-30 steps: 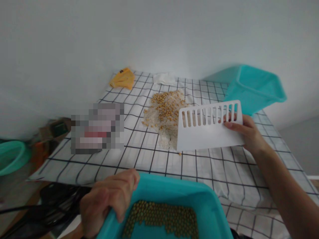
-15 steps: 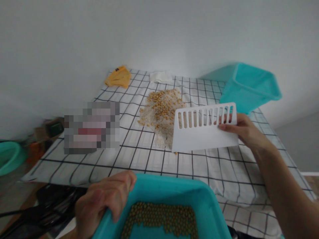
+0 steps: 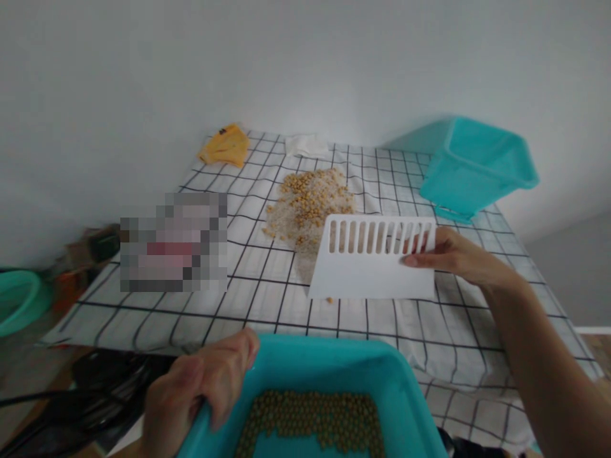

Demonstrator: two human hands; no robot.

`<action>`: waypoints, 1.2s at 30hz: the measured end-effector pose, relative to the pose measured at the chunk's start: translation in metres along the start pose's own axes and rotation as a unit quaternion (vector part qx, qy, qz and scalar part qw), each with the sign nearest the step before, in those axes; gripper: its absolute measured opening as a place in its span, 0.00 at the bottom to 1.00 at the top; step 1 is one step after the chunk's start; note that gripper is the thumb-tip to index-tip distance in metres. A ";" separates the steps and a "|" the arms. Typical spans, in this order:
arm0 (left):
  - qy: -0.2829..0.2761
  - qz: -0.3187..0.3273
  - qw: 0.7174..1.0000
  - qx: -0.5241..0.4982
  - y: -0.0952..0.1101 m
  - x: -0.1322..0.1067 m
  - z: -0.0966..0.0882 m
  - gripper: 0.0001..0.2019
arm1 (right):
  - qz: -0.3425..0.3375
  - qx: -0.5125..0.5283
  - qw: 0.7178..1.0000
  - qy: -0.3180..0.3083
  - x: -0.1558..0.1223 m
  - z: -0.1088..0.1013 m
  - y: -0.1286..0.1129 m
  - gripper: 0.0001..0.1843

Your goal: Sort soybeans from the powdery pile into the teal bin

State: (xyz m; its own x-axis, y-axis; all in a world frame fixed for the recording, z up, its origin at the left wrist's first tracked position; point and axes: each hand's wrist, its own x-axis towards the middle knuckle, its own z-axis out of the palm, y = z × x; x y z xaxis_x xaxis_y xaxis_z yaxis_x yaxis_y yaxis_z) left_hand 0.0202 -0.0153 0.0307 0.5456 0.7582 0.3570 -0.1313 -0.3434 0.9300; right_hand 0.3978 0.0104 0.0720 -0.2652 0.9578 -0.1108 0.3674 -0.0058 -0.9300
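My left hand [image 3: 205, 385] is wrapped round the left rim of a teal plastic tub [image 3: 329, 350] at the table's front edge. Greenish-brown round beans [image 3: 310, 410] cover part of the tub's floor. My right hand [image 3: 453, 254] grips the right end of a flat white plastic scraper [image 3: 372, 273] with a row of slots along its top. The scraper stands tilted over the checked cloth, its left end in front of a pile of yellow beans mixed with pale grains [image 3: 310, 203]. A single yellow bean [image 3: 330, 299] lies by its lower edge.
A second teal bin [image 3: 477, 168] stands at the back right. A yellow cloth [image 3: 225, 146] and a folded white cloth [image 3: 307, 145] lie at the back. A blurred-out item [image 3: 174, 245] is on the left; a green basin [image 3: 21, 299] stands beyond the table.
My right hand has moved the scraper left and toward me, lowering it, so its top edge is now level. My left hand stays on the tub rim.
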 end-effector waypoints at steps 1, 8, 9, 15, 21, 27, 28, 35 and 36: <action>-0.003 0.000 1.000 0.001 0.000 0.001 0.000 0.30 | 0.001 0.003 1.000 -0.012 0.000 0.001 -0.001 0.10; 0.000 -0.022 1.000 0.007 0.004 0.009 -0.003 0.30 | 0.004 0.012 0.997 -0.071 0.002 0.007 -0.003 0.09; -0.004 -0.023 1.000 0.007 0.004 0.009 -0.004 0.30 | 0.005 0.014 0.997 -0.077 0.002 0.007 -0.003 0.10; -0.060 -0.033 0.998 -0.014 -0.004 0.003 -0.020 0.29 | 0.029 0.023 0.991 -0.132 0.001 0.009 -0.006 0.13; -0.065 -0.038 0.996 -0.037 -0.009 0.003 -0.021 0.29 | 0.005 0.066 0.996 -0.056 0.004 0.009 -0.006 0.19; -0.045 -0.042 0.998 -0.025 -0.004 0.006 -0.016 0.30 | 0.050 0.073 0.991 -0.099 0.003 0.007 0.001 0.14; -0.048 -0.039 0.998 -0.022 -0.004 0.006 -0.016 0.30 | 0.055 0.076 0.989 -0.113 0.003 0.007 0.000 0.13; -0.057 -0.037 0.998 -0.012 -0.002 0.010 -0.016 0.31 | 0.057 0.116 0.981 -0.148 0.005 0.012 -0.004 0.11; -0.052 -0.035 0.998 -0.011 -0.002 0.010 -0.016 0.31 | 0.054 0.122 0.980 -0.148 0.005 0.011 -0.004 0.11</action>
State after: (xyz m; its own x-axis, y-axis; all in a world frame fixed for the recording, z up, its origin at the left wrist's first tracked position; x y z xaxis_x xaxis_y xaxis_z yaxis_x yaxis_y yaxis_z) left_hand 0.0125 0.0021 0.0337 0.6368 0.7180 0.2810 -0.1071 -0.2785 0.9544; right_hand 0.3848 0.0115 0.0714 -0.4966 0.8231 -0.2754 0.1932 -0.2045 -0.9596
